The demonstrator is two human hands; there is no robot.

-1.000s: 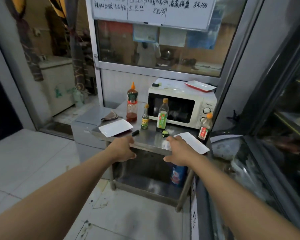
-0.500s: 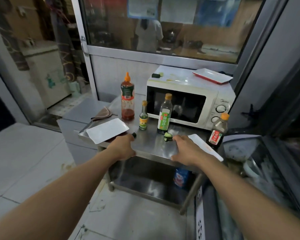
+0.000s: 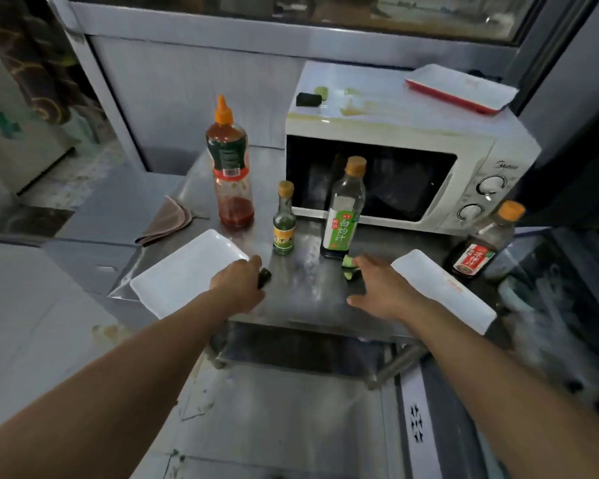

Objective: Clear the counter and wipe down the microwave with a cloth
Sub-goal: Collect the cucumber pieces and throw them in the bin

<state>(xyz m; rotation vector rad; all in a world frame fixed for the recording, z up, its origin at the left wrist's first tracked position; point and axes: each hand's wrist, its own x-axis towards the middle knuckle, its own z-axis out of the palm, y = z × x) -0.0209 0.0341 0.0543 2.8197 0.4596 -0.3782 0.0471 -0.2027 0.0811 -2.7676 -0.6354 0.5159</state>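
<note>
A white microwave (image 3: 474, 167) stands at the back of the steel counter (image 3: 308, 288), its top smeared with green stains and scraps. A brown cloth (image 3: 168, 221) lies folded at the counter's left edge. My left hand (image 3: 237, 286) hovers at the near edge of a white tray (image 3: 184, 271), fingers curled down beside a small dark piece (image 3: 264, 277). My right hand (image 3: 377, 285) reaches with fingers extended toward cucumber pieces (image 3: 349, 266), beside a second white tray (image 3: 443, 292). Neither hand holds anything that I can see.
A chili sauce bottle (image 3: 229, 167), a small green bottle (image 3: 284, 219) and a tall clear bottle (image 3: 344, 209) stand before the microwave. A dark sauce bottle (image 3: 481, 243) stands at the right. A red-rimmed tray (image 3: 460, 88) and a dark block (image 3: 307, 99) lie on the microwave top.
I have stepped closer and my view has tilted down. Both hands have moved forward over the counter, the right one now near the cucumber pieces.
</note>
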